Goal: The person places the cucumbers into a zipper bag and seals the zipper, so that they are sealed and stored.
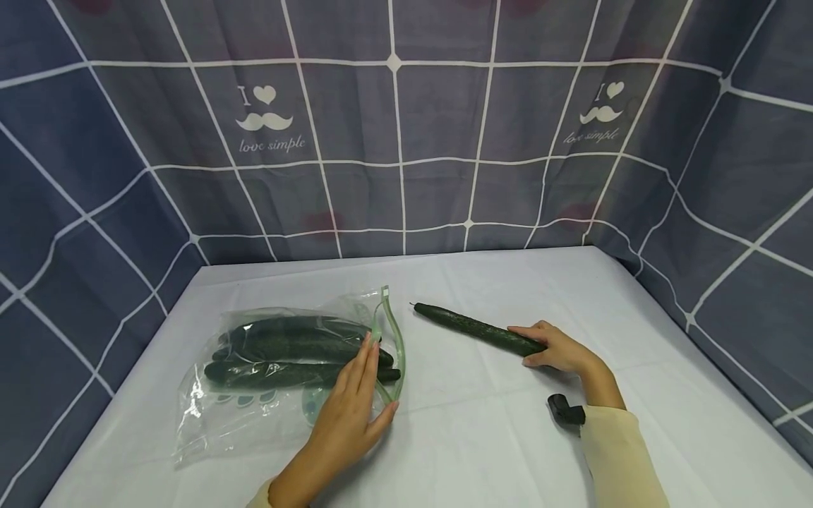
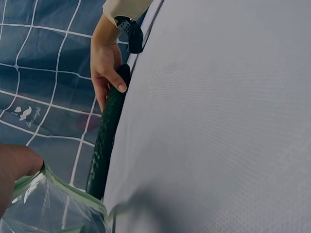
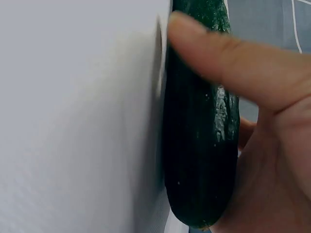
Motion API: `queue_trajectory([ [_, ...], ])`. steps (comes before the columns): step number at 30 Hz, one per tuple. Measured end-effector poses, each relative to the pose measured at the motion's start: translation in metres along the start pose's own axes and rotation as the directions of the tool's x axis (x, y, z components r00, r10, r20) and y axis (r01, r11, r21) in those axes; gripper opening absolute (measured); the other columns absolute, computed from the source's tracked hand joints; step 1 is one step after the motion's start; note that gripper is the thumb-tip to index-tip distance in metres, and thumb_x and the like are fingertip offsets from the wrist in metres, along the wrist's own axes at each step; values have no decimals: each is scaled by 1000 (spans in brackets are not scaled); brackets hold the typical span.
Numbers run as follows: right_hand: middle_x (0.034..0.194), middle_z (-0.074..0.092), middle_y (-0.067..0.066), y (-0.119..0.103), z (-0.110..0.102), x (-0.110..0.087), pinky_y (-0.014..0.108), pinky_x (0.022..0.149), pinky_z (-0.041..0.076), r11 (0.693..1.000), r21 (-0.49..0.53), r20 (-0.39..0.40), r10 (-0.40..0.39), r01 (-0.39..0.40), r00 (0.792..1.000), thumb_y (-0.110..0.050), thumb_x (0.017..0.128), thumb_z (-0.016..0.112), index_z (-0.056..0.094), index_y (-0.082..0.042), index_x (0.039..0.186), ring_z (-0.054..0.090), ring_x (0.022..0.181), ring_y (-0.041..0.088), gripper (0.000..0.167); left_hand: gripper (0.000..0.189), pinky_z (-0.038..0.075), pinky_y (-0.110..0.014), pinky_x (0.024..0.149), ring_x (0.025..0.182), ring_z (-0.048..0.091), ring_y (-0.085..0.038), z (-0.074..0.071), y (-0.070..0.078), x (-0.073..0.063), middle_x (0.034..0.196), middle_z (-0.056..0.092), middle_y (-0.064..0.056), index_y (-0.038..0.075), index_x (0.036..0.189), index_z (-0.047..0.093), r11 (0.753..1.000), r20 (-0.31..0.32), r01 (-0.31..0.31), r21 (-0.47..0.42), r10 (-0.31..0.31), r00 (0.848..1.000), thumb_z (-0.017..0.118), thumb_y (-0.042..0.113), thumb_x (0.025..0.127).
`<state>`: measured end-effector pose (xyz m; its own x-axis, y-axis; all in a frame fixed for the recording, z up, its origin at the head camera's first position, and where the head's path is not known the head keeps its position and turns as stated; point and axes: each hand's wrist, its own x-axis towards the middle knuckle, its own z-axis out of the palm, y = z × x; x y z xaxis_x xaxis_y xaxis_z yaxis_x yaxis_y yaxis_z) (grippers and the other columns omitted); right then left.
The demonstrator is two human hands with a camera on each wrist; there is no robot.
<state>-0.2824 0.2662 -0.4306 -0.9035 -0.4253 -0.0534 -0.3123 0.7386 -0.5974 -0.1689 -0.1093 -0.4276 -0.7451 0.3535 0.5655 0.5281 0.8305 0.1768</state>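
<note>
A clear zip bag [image 1: 216, 423] with a green rim lies on the left, several dark green cucumbers [image 1: 292, 339] inside. My left hand [image 1: 346, 409] rests at its mouth, fingers straight over the upper side. The left wrist view shows the left thumb [image 2: 19, 165] touching the green rim [image 2: 73, 191], which stands partly spread. A single cucumber [image 1: 470, 326] lies on the table right of the bag, its stem end toward the bag. My right hand [image 1: 562, 349] grips its near end, thumb on one side, as the right wrist view shows; most other fingers are hidden behind the cucumber [image 3: 199, 145].
A white cloth covers the table [image 1: 470, 437]. Dark blue checked curtains [image 1: 438, 120] stand along the back and both sides. A black wrist camera [image 1: 565, 410] sits on the right wrist, by the cream sleeve [image 1: 619, 451].
</note>
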Motion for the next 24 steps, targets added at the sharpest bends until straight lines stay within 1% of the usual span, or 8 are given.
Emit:
queue_trajectory([
  [3, 104, 52, 10, 2, 0, 0, 41, 84, 41, 1000, -13, -24, -11, 10, 1000, -17, 82, 66, 45, -10, 136, 48, 93, 19, 58, 92, 44, -43, 94, 124, 41, -32, 0, 0, 0, 151, 19, -17, -1, 144, 18, 1000, 3, 1, 6, -1, 1000, 71, 34, 76],
  [7, 99, 50, 6, 2, -2, -2, 35, 80, 39, 998, 49, -62, -33, 36, 998, -16, 82, 65, 48, -12, 134, 45, 87, 14, 54, 95, 44, -43, 94, 124, 41, -33, 0, 0, -1, 151, 17, -17, -1, 144, 17, 1000, 5, 1, 9, -1, 1000, 72, 33, 75],
  [10, 98, 50, 5, 0, -7, -6, 33, 80, 38, 991, 126, -72, -35, 43, 997, -16, 81, 66, 50, -14, 132, 46, 89, 13, 53, 95, 44, -44, 94, 125, 40, -33, 0, 0, 0, 151, 16, -17, -1, 144, 16, 1000, 6, 2, 4, -2, 1000, 72, 32, 75],
  [12, 100, 51, 4, -1, -10, -7, 32, 80, 38, 986, 157, -67, -39, 49, 997, -19, 81, 66, 51, -16, 131, 46, 92, 11, 52, 96, 44, -44, 94, 125, 40, -33, 0, 1, 0, 151, 16, -18, -2, 144, 16, 1000, 4, 2, 3, -2, 1000, 72, 32, 75],
  [15, 103, 53, 3, -4, -14, -9, 29, 82, 39, 980, 189, -62, -58, 69, 996, -20, 82, 66, 51, -18, 131, 46, 97, 7, 52, 96, 44, -44, 94, 124, 40, -34, -1, 1, 0, 150, 18, -19, -2, 144, 16, 1000, -5, -1, 0, 1, 1000, 73, 32, 75],
  [19, 106, 54, 0, -8, -20, -14, 22, 83, 40, 971, 212, -72, -94, 108, 993, -18, 82, 66, 51, -18, 132, 45, 102, 1, 52, 96, 44, -44, 94, 125, 40, -34, -1, 0, 1, 150, 20, -19, -1, 144, 16, 1000, -11, -1, 1, 1, 1000, 73, 32, 74],
  [21, 106, 54, -1, -10, -23, -17, 20, 80, 39, 965, 230, -74, -110, 124, 991, -16, 82, 66, 51, -17, 131, 44, 102, -1, 51, 96, 43, -44, 95, 125, 40, -33, -1, 0, 1, 150, 19, -19, -1, 145, 15, 1000, -5, 3, 3, -3, 1000, 72, 32, 75],
  [24, 104, 53, -1, -14, -26, -19, 20, 72, 38, 955, 246, -69, -152, 164, 986, -15, 82, 65, 51, -15, 131, 43, 96, 2, 50, 95, 43, -44, 95, 126, 39, -34, -1, 0, 0, 150, 18, -19, -1, 145, 15, 1000, 2, 8, 3, -8, 1000, 71, 32, 76],
])
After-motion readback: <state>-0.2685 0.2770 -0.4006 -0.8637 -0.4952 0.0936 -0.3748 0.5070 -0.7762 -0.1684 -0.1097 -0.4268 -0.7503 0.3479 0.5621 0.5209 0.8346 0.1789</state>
